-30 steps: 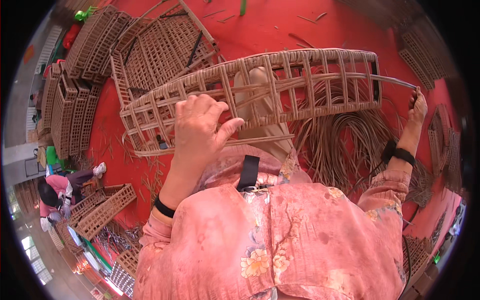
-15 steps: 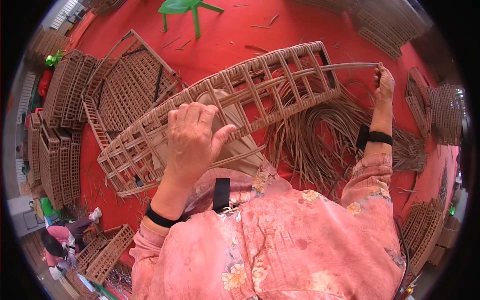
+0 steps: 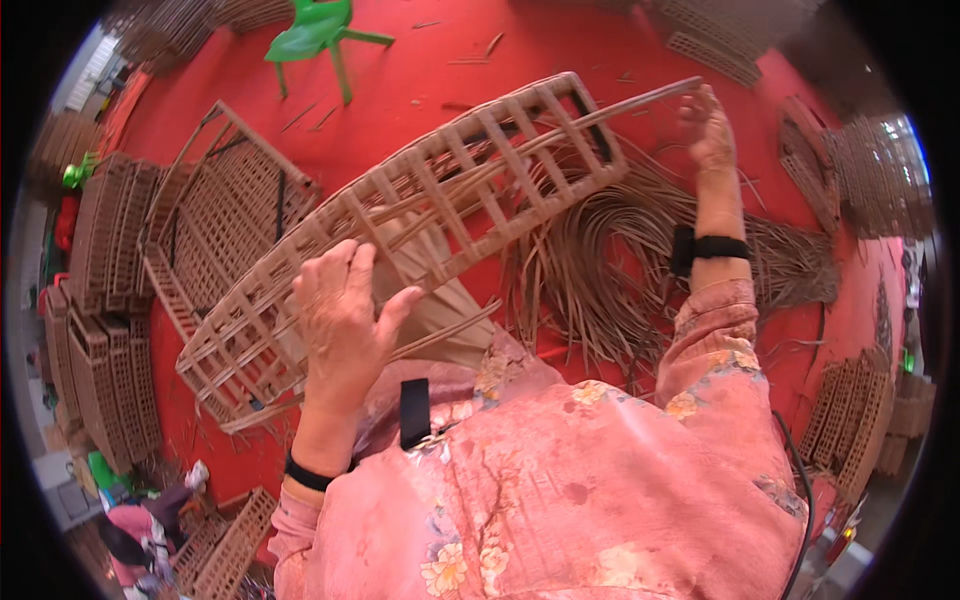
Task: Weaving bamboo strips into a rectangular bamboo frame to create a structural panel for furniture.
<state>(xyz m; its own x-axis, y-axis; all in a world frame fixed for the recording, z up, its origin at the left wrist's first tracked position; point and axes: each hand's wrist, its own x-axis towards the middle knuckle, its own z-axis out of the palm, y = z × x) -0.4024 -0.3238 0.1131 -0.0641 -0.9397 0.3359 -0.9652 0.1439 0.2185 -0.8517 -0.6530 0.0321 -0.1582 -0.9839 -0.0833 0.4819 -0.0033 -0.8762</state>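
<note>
A long woven frame (image 3: pixel 500 165) of brown rattan-like strips lies slantwise across my lap, its right end higher. My left hand (image 3: pixel 345 315) rests against the frame's near edge, fingers stretched and thumb spread, gripping nothing that I can see. From the frame's slots a brown flat strip (image 3: pixel 645 98) runs out past the right end. My right hand (image 3: pixel 710 130) is at that strip's far end, arm stretched out; motion blur hides whether the fingers still pinch it. Another strip end (image 3: pixel 455 328) sticks out beside my left hand, over the beige cloth (image 3: pixel 450 325) on my lap.
A large coil of loose strips (image 3: pixel 610 265) lies on the red floor (image 3: pixel 400 120) to the right. Another woven frame (image 3: pixel 240 185) leans at the left, near stacked frames (image 3: pixel 115 235). A green stool (image 3: pixel 320 35) stands ahead. Another person (image 3: pixel 135 530) sits at lower left.
The view has shifted, so most things sit further left. My right hand, earlier pinching the strip's end, is now blurred, its fingers looser around it. My left hand stays by the frame.
</note>
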